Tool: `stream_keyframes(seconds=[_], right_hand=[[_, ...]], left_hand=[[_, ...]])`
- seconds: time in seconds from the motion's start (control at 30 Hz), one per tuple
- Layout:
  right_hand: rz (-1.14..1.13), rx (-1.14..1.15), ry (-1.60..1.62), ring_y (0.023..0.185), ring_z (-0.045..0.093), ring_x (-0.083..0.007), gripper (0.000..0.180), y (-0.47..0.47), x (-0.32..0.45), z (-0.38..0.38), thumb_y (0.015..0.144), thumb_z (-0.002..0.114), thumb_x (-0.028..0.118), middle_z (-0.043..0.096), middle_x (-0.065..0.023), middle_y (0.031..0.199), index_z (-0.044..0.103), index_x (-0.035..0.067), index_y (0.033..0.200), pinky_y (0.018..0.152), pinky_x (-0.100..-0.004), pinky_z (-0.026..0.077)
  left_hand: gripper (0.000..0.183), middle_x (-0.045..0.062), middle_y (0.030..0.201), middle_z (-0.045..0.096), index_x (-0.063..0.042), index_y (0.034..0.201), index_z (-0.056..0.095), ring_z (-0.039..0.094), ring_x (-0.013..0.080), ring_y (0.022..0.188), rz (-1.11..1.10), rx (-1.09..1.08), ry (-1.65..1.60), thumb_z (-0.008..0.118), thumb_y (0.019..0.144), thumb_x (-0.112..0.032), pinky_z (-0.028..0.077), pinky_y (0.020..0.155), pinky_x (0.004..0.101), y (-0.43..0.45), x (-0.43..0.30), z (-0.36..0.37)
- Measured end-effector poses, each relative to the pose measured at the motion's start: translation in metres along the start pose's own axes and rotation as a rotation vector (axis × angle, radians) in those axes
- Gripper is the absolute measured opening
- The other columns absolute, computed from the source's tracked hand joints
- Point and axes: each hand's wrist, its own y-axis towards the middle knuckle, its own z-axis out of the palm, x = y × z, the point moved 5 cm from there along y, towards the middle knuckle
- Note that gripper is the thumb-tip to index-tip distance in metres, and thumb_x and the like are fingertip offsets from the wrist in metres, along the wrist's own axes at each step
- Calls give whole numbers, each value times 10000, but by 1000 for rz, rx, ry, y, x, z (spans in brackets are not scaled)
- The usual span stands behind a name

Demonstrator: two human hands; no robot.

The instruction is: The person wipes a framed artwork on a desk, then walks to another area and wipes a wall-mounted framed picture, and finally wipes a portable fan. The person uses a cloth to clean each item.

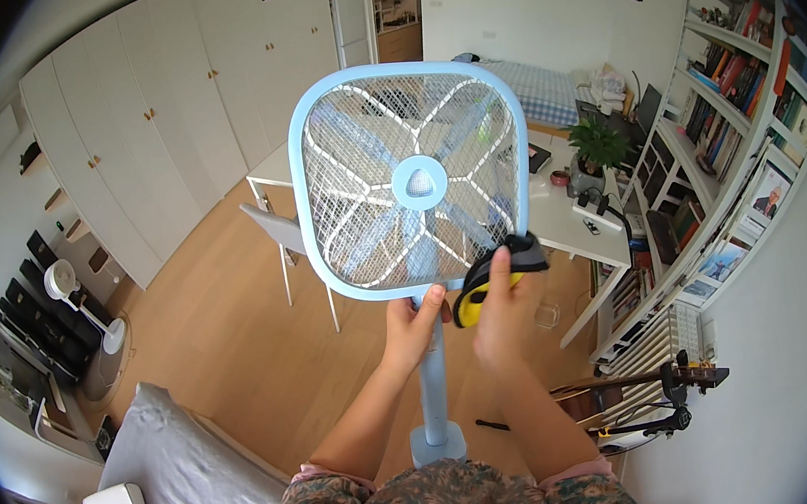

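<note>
A light-blue electric mosquito swatter (428, 271) stands upright before me. It has a square wire-mesh head with white branching ribs and a ring at its centre. Its handle (434, 392) runs down to a light-blue base (438, 444). My left hand (413, 330) is closed around the neck just below the frame, thumb at the front. In my right hand (506, 315) is a folded black, grey and yellow cloth (486, 279), held against or just in front of the frame's lower right corner; contact is hard to tell. The fingers behind the cloth are partly hidden.
Beyond the swatter are a white table (564, 209) and a grey chair (272, 226). A bookshelf (718, 107) and a guitar (617, 388) stand at the right. A grey-covered bed (183, 490) lies at lower left, and a white fan (111, 335) stands farther left.
</note>
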Motion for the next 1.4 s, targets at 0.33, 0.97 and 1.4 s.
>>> stream_keyframes(seconds=[0.33, 0.97, 1.4], right_hand=[[-217, 499, -464, 910, 605, -245, 296, -19, -21, -2, 946, 543, 207, 616, -129, 1023, 546, -39, 1110, 802, -336, 468], [-1511, 801, -991, 813, 515, -176, 220, 6, 57, 17, 688, 624, 156, 576, 20, 954, 646, 163, 907, 705, -336, 394], [-1567, 833, -1115, 757, 482, -145, 108, 22, 62, 17, 724, 595, 161, 507, 32, 815, 588, 150, 832, 668, -308, 362]], left_hand=[[395, 68, 1072, 555, 1, 1198, 447, 523, 142, 978, -30, 93, 97, 563, 958, -289, 423, 875, 298, 4, -2, -3], [279, 137, 984, 612, 17, 1068, 554, 592, 239, 918, 59, -8, 471, 613, 796, 20, 480, 793, 365, -2, -5, -3], [216, 127, 893, 607, 22, 1030, 532, 620, 244, 843, -37, 19, 242, 570, 821, 57, 507, 695, 370, 0, 10, -3]])
